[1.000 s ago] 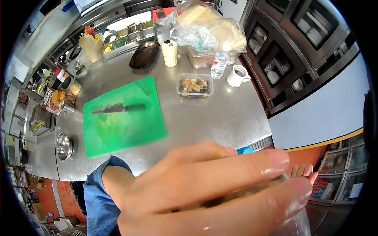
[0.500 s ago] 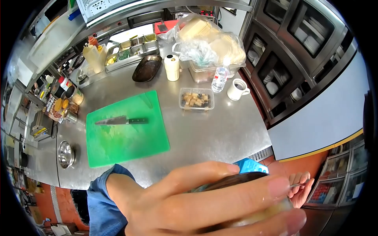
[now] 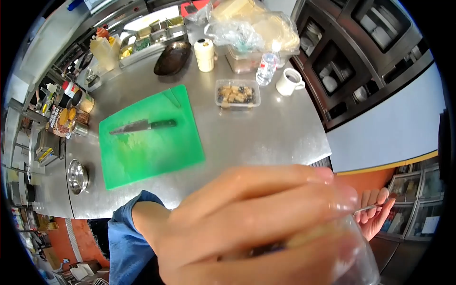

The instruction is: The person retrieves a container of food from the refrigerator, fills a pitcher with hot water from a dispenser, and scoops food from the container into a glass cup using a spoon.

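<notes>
My left hand (image 3: 256,223), in a blue sleeve, looms large and slightly blurred in the foreground. Its fingers wrap over a clear plastic container (image 3: 363,261), with yellowish and dark patches showing between them; most of the container is hidden. Beyond those fingertips, my right hand (image 3: 373,213) pinches a thin metal utensil (image 3: 366,208), whose far end is covered by the left hand. On the steel table lies a green cutting board (image 3: 152,156), with a knife (image 3: 142,126) across it. Farther back sits a plastic tub of cubed food (image 3: 236,94).
A white mug (image 3: 289,83), a water bottle (image 3: 267,69) and a cream-coloured bottle (image 3: 204,56) stand toward the back. Beside them are a dark oval dish (image 3: 172,59) and bagged food (image 3: 256,31). A metal bowl (image 3: 77,176) is at the left; glass-door cabinets (image 3: 342,66) line the right.
The view has tipped downward, so the table's things sit higher. My left fingers have drawn closer together, and a blue object behind them is now out of sight. The right hand still pinches the utensil.
</notes>
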A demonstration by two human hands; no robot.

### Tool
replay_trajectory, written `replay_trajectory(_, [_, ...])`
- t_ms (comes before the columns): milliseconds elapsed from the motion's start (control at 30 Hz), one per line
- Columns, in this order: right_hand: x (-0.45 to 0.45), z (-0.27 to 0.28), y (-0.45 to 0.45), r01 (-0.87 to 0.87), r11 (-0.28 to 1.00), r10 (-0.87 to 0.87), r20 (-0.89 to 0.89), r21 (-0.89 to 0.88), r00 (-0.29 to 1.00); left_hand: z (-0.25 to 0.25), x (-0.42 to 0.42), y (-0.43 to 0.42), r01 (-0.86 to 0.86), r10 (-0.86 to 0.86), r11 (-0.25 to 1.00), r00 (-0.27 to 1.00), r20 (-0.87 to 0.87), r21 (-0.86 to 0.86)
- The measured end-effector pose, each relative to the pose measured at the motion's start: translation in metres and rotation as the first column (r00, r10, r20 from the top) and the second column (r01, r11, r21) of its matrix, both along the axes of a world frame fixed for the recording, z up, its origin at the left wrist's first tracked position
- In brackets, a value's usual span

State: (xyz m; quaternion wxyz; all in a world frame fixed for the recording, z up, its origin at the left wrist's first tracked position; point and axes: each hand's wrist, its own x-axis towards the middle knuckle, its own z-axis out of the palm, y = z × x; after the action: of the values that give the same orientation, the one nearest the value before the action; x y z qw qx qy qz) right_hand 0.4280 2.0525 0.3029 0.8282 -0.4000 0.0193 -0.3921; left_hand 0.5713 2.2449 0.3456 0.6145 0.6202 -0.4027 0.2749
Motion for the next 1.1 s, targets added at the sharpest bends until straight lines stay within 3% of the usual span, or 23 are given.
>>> replay_trajectory(133, [0.003,0.001,0.001,-0.116,0.991,0.109,0.094,0.072,0.990,-0.008,0.013,0.006,0.099,-0.099,0.994,0.995,-0.007,0.044])
replay_trajectory(167, [0.005,0.003,0.003,-0.026,1.000,0.025,0.069,0.010,0.997,-0.011,0.017,0.008,0.141,-0.142,0.988,0.990,0.006,0.062])
replay_trajectory(267, [0.011,0.017,0.011,0.024,0.999,-0.031,0.240,0.032,0.970,-0.025,0.035,0.016,0.291,-0.299,0.944,0.954,0.027,0.155])
replay_trajectory(333, [0.015,0.027,0.019,-0.048,0.997,0.062,0.276,-0.056,0.959,-0.030,0.041,0.021,0.383,-0.395,0.894,0.919,0.005,0.233])
replay_trajectory(400, [0.014,0.029,0.024,-0.037,0.963,0.100,0.229,-0.266,0.968,-0.035,0.043,0.021,0.433,-0.443,0.857,0.896,-0.027,0.279])
replay_trajectory(467, [0.010,0.034,0.028,-0.102,0.860,0.129,0.019,-0.500,0.991,-0.034,0.041,0.020,0.458,-0.458,0.836,0.886,-0.075,0.303])
replay_trajectory(500, [0.017,0.029,0.043,0.068,0.820,-0.042,0.060,-0.569,0.997,-0.034,0.041,0.019,0.468,-0.464,0.826,0.881,-0.092,0.313])
replay_trajectory(600, [0.021,0.034,0.045,0.100,0.452,-0.149,0.036,-0.886,0.988,-0.038,0.041,0.019,0.477,-0.475,0.813,0.875,-0.093,0.335])
replay_trajectory(667, [0.022,0.040,0.044,0.075,0.235,-0.163,0.036,-0.969,0.986,-0.040,0.042,0.019,0.484,-0.488,0.804,0.869,-0.081,0.346])
replay_trajectory(733, [0.030,0.048,0.051,0.058,0.200,-0.163,0.026,-0.978,0.986,-0.038,0.044,0.020,0.497,-0.501,0.784,0.861,-0.092,0.372])
replay_trajectory(767, [0.029,0.042,0.045,0.028,0.039,-0.159,0.021,-0.999,0.987,-0.038,0.044,0.020,0.503,-0.507,0.774,0.856,-0.099,0.384])
replay_trajectory(867, [0.030,0.045,0.044,-0.016,-0.142,-0.202,0.013,-0.990,0.979,-0.038,0.043,0.021,0.509,-0.506,0.763,0.854,-0.123,0.398])
replay_trajectory(1000, [0.038,0.035,0.041,0.115,-0.182,-0.171,0.146,-0.977,0.974,-0.039,0.043,0.021,0.512,-0.502,0.755,0.853,-0.141,0.410])
replay_trajectory(1100, [0.041,0.035,0.039,0.096,-0.158,-0.150,0.120,-0.983,0.981,-0.037,0.043,0.020,0.506,-0.492,0.749,0.857,-0.152,0.428])
